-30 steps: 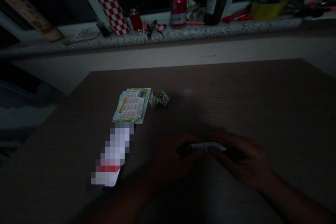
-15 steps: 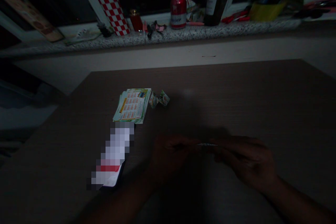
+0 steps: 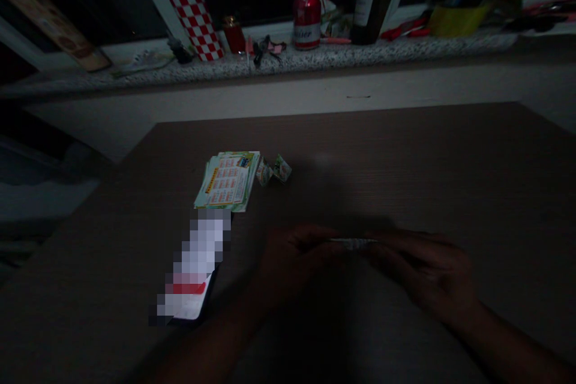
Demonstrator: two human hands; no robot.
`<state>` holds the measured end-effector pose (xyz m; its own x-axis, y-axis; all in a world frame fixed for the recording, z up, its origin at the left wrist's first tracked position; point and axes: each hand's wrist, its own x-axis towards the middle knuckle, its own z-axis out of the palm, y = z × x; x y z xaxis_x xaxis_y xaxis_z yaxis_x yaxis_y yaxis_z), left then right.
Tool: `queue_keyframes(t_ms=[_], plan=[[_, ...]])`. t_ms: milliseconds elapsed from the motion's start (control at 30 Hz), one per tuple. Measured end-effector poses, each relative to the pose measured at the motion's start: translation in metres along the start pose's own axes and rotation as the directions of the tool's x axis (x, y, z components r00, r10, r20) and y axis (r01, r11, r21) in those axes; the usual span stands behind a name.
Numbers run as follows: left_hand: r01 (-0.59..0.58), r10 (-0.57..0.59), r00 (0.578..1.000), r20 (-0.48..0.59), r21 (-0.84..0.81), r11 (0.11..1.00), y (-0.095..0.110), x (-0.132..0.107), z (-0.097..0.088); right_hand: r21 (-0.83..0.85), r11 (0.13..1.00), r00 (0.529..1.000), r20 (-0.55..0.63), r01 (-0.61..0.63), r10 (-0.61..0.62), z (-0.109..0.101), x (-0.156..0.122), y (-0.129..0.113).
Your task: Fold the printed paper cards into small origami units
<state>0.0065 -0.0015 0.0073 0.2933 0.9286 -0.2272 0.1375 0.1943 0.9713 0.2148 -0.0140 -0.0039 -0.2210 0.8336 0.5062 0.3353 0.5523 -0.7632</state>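
Observation:
Between my two hands is a thin, pale printed paper slip [image 3: 354, 243], seen nearly edge-on in dim light. My left hand [image 3: 294, 258] pinches its left end between thumb and fingers. At the other end, my right hand [image 3: 425, 270] grips it the same way, fingers pressed together. Much of the slip is hidden by my fingertips. Beyond my left hand lie two small folded paper pieces [image 3: 282, 168], side by side. They touch or nearly touch a stack of printed paper cards [image 3: 227, 180] with number grids.
A lit phone [image 3: 198, 264], its screen blurred out, lies left of my left hand on the dark wooden table [image 3: 405, 162]. Along the granite sill [image 3: 333, 59] at the back stand a red can [image 3: 306, 21], a checkered bottle [image 3: 195, 21] and a dark bottle [image 3: 365, 6].
Both hands have risen slightly in view, and a little more of the paper slip shows between them. The cards, folded pieces and phone stay put.

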Motion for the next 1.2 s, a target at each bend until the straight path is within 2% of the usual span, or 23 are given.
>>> queue_keyframes(t_ms=[133, 267, 400, 567, 800, 1067, 1200], plan=[[-0.054, 0.052, 0.998, 0.022, 0.104, 0.993, 0.001, -0.001, -0.002, -0.013, 0.998, 0.997, -0.036, -0.064, 0.063, 0.001, -0.001, 0.002], [-0.069, 0.068, 0.998, 0.015, 0.025, 0.997, 0.002, -0.004, -0.001, -0.065, 0.994, 0.995, -0.055, -0.083, 0.080, 0.003, 0.000, 0.002], [-0.084, 0.082, 0.996, 0.021, 0.080, 0.993, 0.002, -0.005, 0.000, -0.106, 0.992, 0.996, -0.059, -0.067, 0.061, 0.004, 0.001, 0.002], [-0.110, 0.103, 0.993, 0.053, 0.144, 0.983, 0.000, -0.005, 0.001, -0.099, 0.990, 0.995, -0.010, -0.104, 0.103, 0.005, -0.001, 0.001], [-0.109, 0.102, 0.993, 0.065, 0.126, 0.986, 0.002, -0.007, 0.004, -0.084, 0.991, 0.994, 0.002, -0.106, 0.107, 0.006, -0.001, 0.001], [-0.146, 0.135, 0.988, 0.074, 0.171, 0.974, 0.002, -0.007, 0.004, -0.035, 0.990, 0.991, -0.001, -0.137, 0.137, 0.009, -0.001, 0.000], [-0.148, 0.139, 0.988, 0.061, 0.177, 0.973, 0.000, -0.006, 0.004, -0.052, 0.989, 0.990, -0.049, -0.135, 0.133, 0.010, 0.000, 0.000]])
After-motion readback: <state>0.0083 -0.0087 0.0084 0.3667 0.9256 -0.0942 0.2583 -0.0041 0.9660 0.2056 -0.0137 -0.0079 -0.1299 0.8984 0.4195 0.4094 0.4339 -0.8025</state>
